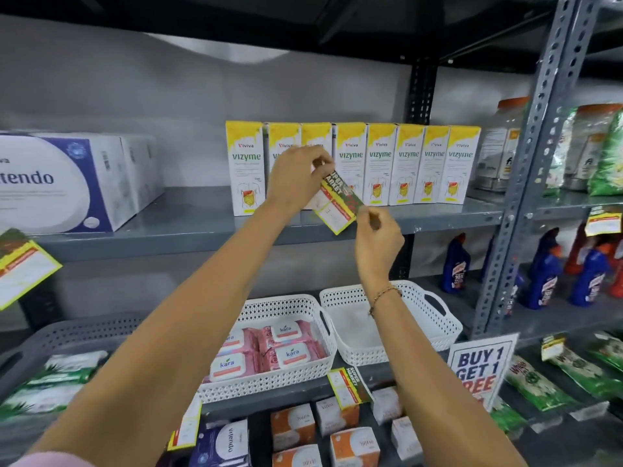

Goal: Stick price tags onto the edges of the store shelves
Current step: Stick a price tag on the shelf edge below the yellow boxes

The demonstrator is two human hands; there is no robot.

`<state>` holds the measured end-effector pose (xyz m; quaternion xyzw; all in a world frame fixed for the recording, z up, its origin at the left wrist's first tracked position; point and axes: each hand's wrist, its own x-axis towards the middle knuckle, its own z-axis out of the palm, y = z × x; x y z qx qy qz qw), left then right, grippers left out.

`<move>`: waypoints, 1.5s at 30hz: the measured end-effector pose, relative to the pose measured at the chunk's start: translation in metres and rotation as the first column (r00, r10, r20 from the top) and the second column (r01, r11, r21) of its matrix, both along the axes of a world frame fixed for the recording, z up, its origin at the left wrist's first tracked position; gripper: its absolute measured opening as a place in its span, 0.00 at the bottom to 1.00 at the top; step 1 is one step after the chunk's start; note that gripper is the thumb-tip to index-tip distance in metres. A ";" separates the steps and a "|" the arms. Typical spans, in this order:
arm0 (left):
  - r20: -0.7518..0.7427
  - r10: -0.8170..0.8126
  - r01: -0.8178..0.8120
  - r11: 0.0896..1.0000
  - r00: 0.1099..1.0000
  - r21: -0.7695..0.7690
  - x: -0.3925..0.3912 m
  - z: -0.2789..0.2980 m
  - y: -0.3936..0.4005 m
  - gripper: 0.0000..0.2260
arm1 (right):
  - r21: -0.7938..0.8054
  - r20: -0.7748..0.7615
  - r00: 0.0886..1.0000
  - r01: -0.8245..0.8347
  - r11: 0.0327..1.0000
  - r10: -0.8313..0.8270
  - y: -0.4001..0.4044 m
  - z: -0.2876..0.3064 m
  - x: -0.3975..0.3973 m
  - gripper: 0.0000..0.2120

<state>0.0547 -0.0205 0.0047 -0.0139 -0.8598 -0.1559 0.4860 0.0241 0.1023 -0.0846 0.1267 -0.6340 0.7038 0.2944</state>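
A yellow, red and green price tag (338, 204) hangs tilted in front of the grey upper shelf edge (168, 246) and the row of Vizyme boxes (381, 163). My left hand (296, 178) pinches its top corner. My right hand (377, 234) pinches the tag's right lower edge with thumb and finger. Other tags are stuck on shelf edges: one at the far left (23, 267), one below the white baskets (349, 387), one lower left (187, 429) and one on the right bay (603, 220).
Large Vitendo boxes (67, 183) stand at the left of the upper shelf. A white basket with Kara packs (269, 352) and another white basket (387, 321) sit below. A grey perforated upright (526, 183) divides bays; a "Buy 1 Get 1" sign (480, 369) stands by it.
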 end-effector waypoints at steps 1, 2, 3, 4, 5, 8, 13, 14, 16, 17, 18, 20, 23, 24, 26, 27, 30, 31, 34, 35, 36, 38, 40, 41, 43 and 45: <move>-0.022 0.005 -0.003 0.997 1.000 0.083 0.008 -0.007 -0.005 0.04 | 0.004 -0.006 1.000 -0.026 1.000 0.026 0.001 0.001 -0.002 0.06; -0.038 0.003 0.003 0.987 0.999 0.158 0.015 -0.014 -0.009 0.02 | 0.003 -0.005 0.999 -0.048 0.999 0.048 0.001 0.000 -0.005 0.06; -0.041 0.003 0.006 0.975 0.999 0.221 0.022 -0.021 -0.011 0.01 | 0.000 -0.007 0.997 -0.074 0.997 0.074 0.002 0.000 -0.007 0.06; -0.031 0.009 -0.001 0.962 0.999 0.273 0.030 -0.028 -0.012 0.01 | 0.001 -0.005 0.994 -0.110 0.994 0.110 0.003 -0.001 -0.009 0.05; -0.011 0.018 -0.013 0.950 1.000 0.313 0.036 -0.034 -0.013 0.01 | 0.007 -0.003 0.989 -0.148 0.989 0.148 0.004 -0.002 -0.010 0.05; -0.002 0.038 -0.035 0.930 0.999 0.365 0.048 -0.055 -0.011 0.00 | 0.081 0.004 0.975 -0.223 0.972 0.223 0.008 -0.006 -0.013 0.06; -0.020 0.138 -0.122 0.931 0.990 0.343 0.054 -0.079 0.001 0.02 | 0.108 0.018 0.966 -0.260 0.960 0.260 0.018 -0.017 -0.019 0.04; -0.018 0.173 -0.158 0.933 0.985 0.325 0.054 -0.082 0.003 0.02 | 0.111 0.036 0.961 -0.277 0.955 0.274 0.020 -0.019 -0.021 0.04; -0.016 0.226 -0.211 0.931 0.974 0.297 0.052 -0.087 0.006 0.03 | 0.120 0.059 0.952 -0.307 0.944 0.302 0.023 -0.022 -0.023 0.02; -0.006 0.249 -0.237 0.930 0.969 0.281 0.051 -0.089 0.007 0.03 | 0.124 0.067 0.951 -0.310 0.943 0.303 0.025 -0.023 -0.024 0.02; 0.006 0.270 -0.261 0.928 0.963 0.266 0.049 -0.092 0.008 0.03 | 0.124 0.073 0.952 -0.306 0.944 0.299 0.025 -0.025 -0.025 0.02; 0.025 0.298 -0.295 0.923 0.954 0.248 0.046 -0.098 0.009 0.03 | 0.103 0.085 0.952 -0.302 0.948 0.294 0.027 -0.029 -0.027 0.04; 0.021 0.317 -0.313 0.919 0.948 0.239 0.041 -0.108 0.012 0.04 | 0.054 0.091 0.945 -0.319 0.946 0.313 0.027 -0.032 -0.029 0.04; 0.011 0.313 -0.306 0.920 0.950 0.244 0.040 -0.110 0.011 0.04 | 0.042 0.089 0.942 -0.329 0.943 0.325 0.027 -0.032 -0.030 0.04; -0.014 0.294 -0.281 0.926 0.956 0.253 0.038 -0.113 0.010 0.04 | 0.025 0.089 0.934 -0.349 0.937 0.346 0.026 -0.032 -0.031 0.05; -0.024 0.290 -0.275 0.928 0.957 0.252 0.037 -0.114 0.010 0.04 | 0.020 0.088 0.933 -0.351 0.936 0.348 0.026 -0.031 -0.031 0.05; -0.048 0.311 -0.293 0.930 0.949 0.220 0.034 -0.116 0.011 0.04 | 0.038 0.077 0.947 -0.316 0.948 0.313 0.024 -0.028 -0.033 0.05; -0.055 0.326 -0.308 0.928 0.944 0.208 0.033 -0.116 0.012 0.04 | 0.047 0.071 0.956 -0.290 0.956 0.286 0.022 -0.027 -0.032 0.05; -0.053 0.365 -0.348 0.916 0.930 0.197 0.031 -0.116 0.014 0.04 | 0.059 0.055 0.966 -0.257 0.965 0.254 0.019 -0.026 -0.032 0.04; -0.052 0.363 -0.346 0.916 0.930 0.202 0.031 -0.117 0.015 0.04 | 0.048 0.063 0.958 -0.284 0.958 0.281 0.020 -0.027 -0.033 0.04; -0.055 0.350 -0.332 0.919 0.935 0.210 0.031 -0.118 0.015 0.04 | 0.024 0.080 0.943 -0.327 0.945 0.324 0.021 -0.029 -0.034 0.03; -0.071 0.298 -0.274 0.932 0.952 0.237 0.033 -0.120 0.015 0.04 | -0.037 0.112 0.907 -0.404 0.914 0.405 0.026 -0.031 -0.036 0.02; -0.095 0.247 -0.213 0.936 0.964 0.279 0.034 -0.120 0.016 0.03 | -0.077 0.112 0.892 -0.433 0.898 0.439 0.027 -0.031 -0.036 0.03; -0.103 0.236 -0.196 0.933 0.966 0.303 0.035 -0.119 0.017 0.03 | -0.082 0.103 0.891 -0.436 0.896 0.442 0.027 -0.030 -0.036 0.03; -0.104 0.240 -0.193 0.923 0.965 0.332 0.034 -0.118 0.018 0.03 | -0.090 0.091 0.893 -0.433 0.897 0.441 0.024 -0.028 -0.036 0.02; -0.102 0.264 -0.219 0.922 0.959 0.320 0.031 -0.118 0.018 0.04 | -0.104 0.090 0.899 -0.420 0.902 0.429 0.022 -0.027 -0.037 0.02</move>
